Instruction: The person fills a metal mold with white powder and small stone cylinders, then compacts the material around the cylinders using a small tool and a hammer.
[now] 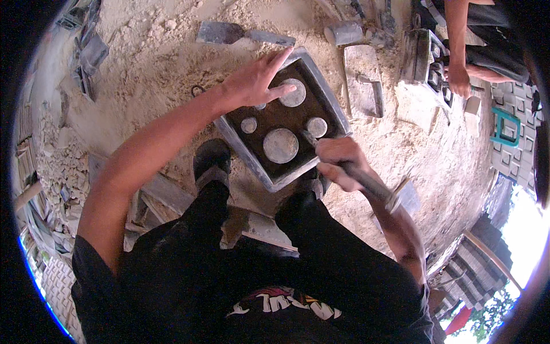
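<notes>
A grey rectangular box frame [243, 156] stands tilted between my feet, filled with dark, packed-looking sand [268, 120]. Several pale round discs lie in it: a large near disc [281, 145], a large far disc [293, 94], a small right disc [317, 126] and a small left disc [248, 125]. My left hand [252, 85] rests across the frame's far left side, fingers stretched out, thumb on the large far disc. Around a long grey rod-shaped tool [372, 184] my right hand [341, 162] is closed. The rod's tip reaches inside the frame, beside the small right disc.
Pale loose sand [143, 63] covers the ground. Beyond the frame lie a flat-bladed tool [220, 32], a grey cylinder [344, 33] and a board with a handle [362, 80]. At far right a co-worker's hand [458, 80] is over another box frame [421, 54], near a teal stool [506, 127].
</notes>
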Demonstrator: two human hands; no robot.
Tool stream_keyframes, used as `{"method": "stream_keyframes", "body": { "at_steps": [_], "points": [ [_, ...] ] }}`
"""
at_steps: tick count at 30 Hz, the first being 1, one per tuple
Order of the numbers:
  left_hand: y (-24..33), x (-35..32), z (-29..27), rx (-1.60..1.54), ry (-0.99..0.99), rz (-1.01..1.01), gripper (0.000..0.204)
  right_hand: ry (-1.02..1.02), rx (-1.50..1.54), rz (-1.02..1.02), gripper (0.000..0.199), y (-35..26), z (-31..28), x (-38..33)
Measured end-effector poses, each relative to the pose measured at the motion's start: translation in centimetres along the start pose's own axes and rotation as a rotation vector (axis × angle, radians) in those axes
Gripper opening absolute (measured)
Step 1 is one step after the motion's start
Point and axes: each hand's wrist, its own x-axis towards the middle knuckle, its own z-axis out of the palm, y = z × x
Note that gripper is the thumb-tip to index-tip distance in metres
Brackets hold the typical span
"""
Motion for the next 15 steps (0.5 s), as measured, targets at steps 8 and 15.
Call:
{"method": "stream_keyframes", "body": {
  "at_steps": [8,15],
  "points": [
    [-0.2,0.0,0.1,-0.004,-0.01,-0.006,0.08,-0.04,0.215,0.314,0.042,-0.1,-2.9,0.9],
    [-0.3,0.1,0.1,0.022,-0.014,0.003,0.08,0.314,0.278,0.407,0.041,0.3,-1.6,0.7]
  ]
}}
